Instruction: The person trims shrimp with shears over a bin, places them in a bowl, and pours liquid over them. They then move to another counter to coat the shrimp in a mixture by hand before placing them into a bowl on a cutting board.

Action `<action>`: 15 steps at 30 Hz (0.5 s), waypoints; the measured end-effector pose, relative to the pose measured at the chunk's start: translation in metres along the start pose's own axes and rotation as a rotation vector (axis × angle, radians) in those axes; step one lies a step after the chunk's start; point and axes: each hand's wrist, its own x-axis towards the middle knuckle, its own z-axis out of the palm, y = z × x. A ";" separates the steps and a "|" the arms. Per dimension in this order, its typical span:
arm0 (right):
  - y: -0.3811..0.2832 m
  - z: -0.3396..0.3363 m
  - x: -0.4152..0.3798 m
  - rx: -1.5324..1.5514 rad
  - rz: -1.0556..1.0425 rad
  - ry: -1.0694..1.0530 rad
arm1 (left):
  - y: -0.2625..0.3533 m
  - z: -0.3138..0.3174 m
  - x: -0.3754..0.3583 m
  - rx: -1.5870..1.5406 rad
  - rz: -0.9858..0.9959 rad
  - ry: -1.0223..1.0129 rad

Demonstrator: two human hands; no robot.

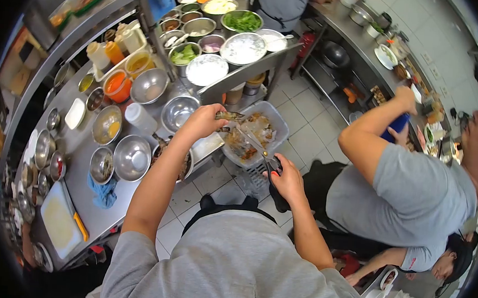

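My left hand (203, 123) is closed around a dark, striped shrimp (230, 116), whose end sticks out past the fingers. In my right hand (286, 181) is a pair of scissors (259, 146) with black and orange handles, its blades pointing at the shrimp. Under both hands, a translucent plastic bin (283, 131) contains orange and pale scraps. A metal bowl (189, 166) of dark shrimp sits at the counter edge, partly hidden by my left forearm. Just beyond my left hand stands a shiny steel bowl (176, 111).
The steel counter (80, 154) on the left carries bowls, a squeeze bottle (140, 118), a blue cloth (102, 192) and a yellow-handled knife (80, 226) on a cutting board (59, 219). Co-workers stand close on my right, one in a grey shirt (402, 188). Bowls of vegetables fill the back.
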 end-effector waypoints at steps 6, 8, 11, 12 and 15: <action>0.032 -0.009 0.014 -0.060 -0.004 0.042 | 0.015 0.039 0.033 0.139 0.151 -0.125; 0.037 -0.014 0.019 -0.073 -0.010 0.057 | 0.019 0.049 0.042 0.112 0.127 -0.182; 0.042 -0.021 0.025 -0.048 0.005 0.020 | 0.016 0.061 0.055 0.074 0.109 -0.252; 0.046 -0.022 0.028 -0.078 0.013 0.010 | 0.015 0.065 0.059 0.068 0.098 -0.264; 0.054 -0.027 0.037 -0.107 0.024 -0.015 | 0.013 0.075 0.069 0.059 0.084 -0.263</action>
